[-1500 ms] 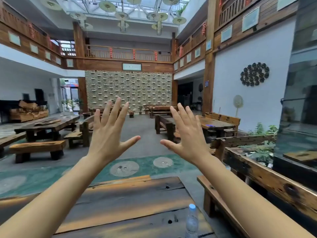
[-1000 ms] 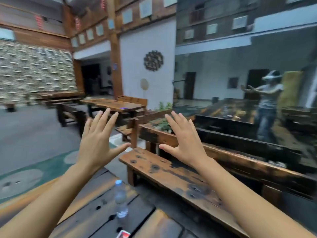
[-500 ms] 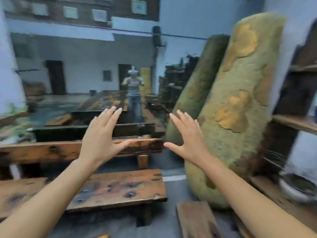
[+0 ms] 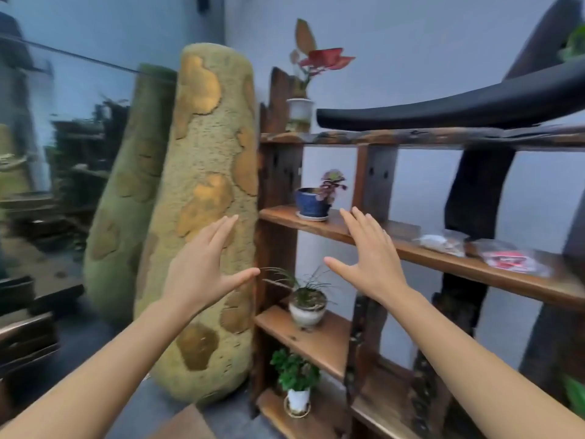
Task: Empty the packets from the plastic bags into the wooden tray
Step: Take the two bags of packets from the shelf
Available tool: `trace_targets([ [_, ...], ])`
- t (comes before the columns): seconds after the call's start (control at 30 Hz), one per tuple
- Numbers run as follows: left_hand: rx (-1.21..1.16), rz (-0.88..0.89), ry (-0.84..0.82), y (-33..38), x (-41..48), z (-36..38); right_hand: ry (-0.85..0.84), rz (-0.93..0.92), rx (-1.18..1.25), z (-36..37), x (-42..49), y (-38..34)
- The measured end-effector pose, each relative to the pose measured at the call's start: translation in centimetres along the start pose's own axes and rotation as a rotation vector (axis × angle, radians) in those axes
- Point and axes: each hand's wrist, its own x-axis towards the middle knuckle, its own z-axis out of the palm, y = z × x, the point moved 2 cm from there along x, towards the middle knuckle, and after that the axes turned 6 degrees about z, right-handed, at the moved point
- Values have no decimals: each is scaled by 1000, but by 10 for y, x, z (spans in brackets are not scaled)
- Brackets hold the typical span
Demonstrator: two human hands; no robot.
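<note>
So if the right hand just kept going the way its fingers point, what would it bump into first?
Probably the blue ceramic pot holding a small purple plant, on the wooden shelf board. The right hand points up and slightly left toward it, though depth is unclear, so it might pass beside it.

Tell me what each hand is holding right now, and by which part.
Nothing is held. The left hand and right hand are both open and empty, fingers spread in the air. The plastic bags lie untouched on the shelf.
</note>
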Motion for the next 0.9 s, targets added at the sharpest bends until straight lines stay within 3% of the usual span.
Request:
trace_targets([
  [0.47,-466,342,-199,204,195,213,95,599,-271,-72,-3,258],
  [0.57,-523,302,-344,235,223,259,122,726,-254,-77,0,297],
  [0.73,-546,61,-641,270,273,324,203,1025,101,-77,13,352],
  [0.9,-629,-3,-870,292,298,367,139,1254,103,-68,25,392],
])
